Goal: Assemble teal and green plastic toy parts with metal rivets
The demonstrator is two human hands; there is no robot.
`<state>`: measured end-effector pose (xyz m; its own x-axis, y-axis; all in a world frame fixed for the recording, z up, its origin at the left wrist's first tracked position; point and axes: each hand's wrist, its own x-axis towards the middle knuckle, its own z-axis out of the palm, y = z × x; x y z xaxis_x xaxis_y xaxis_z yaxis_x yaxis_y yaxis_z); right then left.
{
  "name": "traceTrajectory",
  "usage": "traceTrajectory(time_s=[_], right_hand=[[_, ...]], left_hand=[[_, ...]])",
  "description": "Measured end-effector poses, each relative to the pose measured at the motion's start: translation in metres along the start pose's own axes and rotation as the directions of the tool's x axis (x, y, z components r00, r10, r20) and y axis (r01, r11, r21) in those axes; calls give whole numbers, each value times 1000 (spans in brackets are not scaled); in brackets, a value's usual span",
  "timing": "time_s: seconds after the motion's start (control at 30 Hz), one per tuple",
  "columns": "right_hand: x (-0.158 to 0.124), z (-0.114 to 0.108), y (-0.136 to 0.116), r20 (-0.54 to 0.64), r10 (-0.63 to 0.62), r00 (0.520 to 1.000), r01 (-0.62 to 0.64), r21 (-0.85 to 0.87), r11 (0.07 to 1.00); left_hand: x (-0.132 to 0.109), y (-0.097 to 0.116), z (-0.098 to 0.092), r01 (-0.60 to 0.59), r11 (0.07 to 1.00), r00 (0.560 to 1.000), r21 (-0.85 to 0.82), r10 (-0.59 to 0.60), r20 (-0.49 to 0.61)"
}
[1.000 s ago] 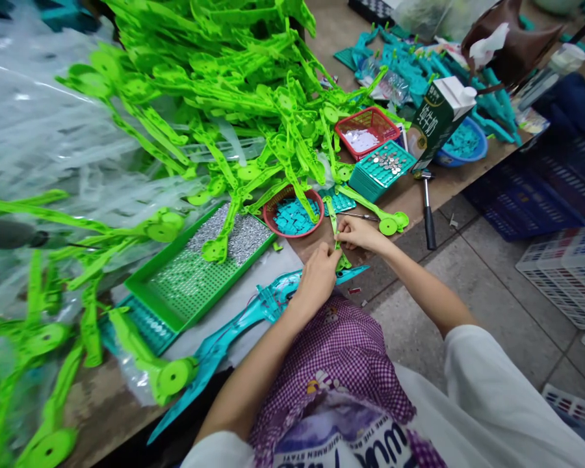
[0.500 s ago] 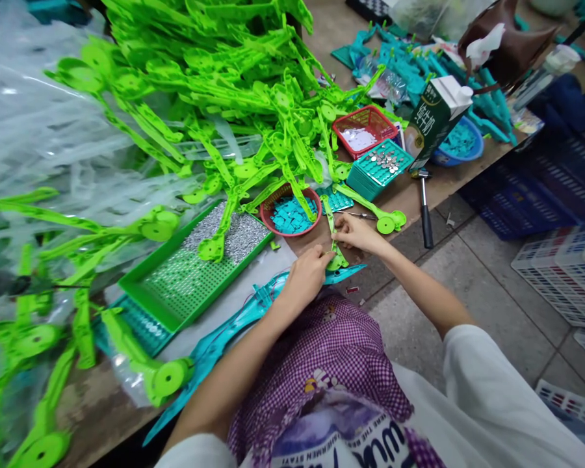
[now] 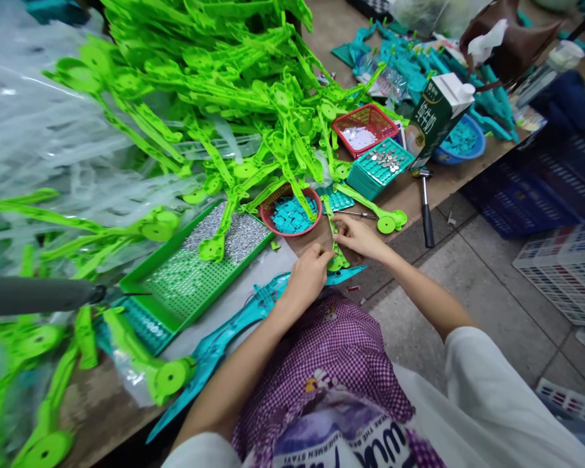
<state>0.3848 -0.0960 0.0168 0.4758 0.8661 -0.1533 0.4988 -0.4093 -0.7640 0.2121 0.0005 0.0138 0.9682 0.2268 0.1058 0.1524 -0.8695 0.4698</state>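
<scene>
A small green plastic part (image 3: 338, 258) lies near the table's front edge, by a long teal plastic part (image 3: 234, 320) that runs along the edge. My left hand (image 3: 312, 266) has its fingers pressed together at the left side of the green part; anything tiny between the fingertips is hidden. On the part's right side, my right hand (image 3: 351, 235) is closed with its fingers bent against the green part. Just behind the hands stands a round red basket (image 3: 271, 221) of teal pieces. A green tray (image 3: 195, 312) of small metal pieces is to the left.
Bright green parts (image 3: 214, 65) pile high at the back left. A hammer (image 3: 426, 211), a teal tray stack (image 3: 374, 179), a red basket (image 3: 377, 117) and a milk carton (image 3: 433, 120) are at the right. A grey tool (image 3: 39, 296) juts in from the left.
The grey tool at the left has come further into view and looks sharper. Both hands stay by the green part, with slight shifts of the fingers.
</scene>
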Motion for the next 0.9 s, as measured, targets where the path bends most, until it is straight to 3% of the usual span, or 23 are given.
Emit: traceTrajectory(time_s=[0.23,0.57,0.9], right_hand=[[0,-2,6,73,-60,996,59,24,998],[0,-2,5,76,-96,992,101,-67,993],[-6,-1,4,95,-125,988,143,-209,967]], left_hand=[[-2,3,3,4,995,1000,104,-3,-8],[-3,-7,4,57,989,987,-135,-76,-142],[-7,0,3,98,980,995,174,-100,2]])
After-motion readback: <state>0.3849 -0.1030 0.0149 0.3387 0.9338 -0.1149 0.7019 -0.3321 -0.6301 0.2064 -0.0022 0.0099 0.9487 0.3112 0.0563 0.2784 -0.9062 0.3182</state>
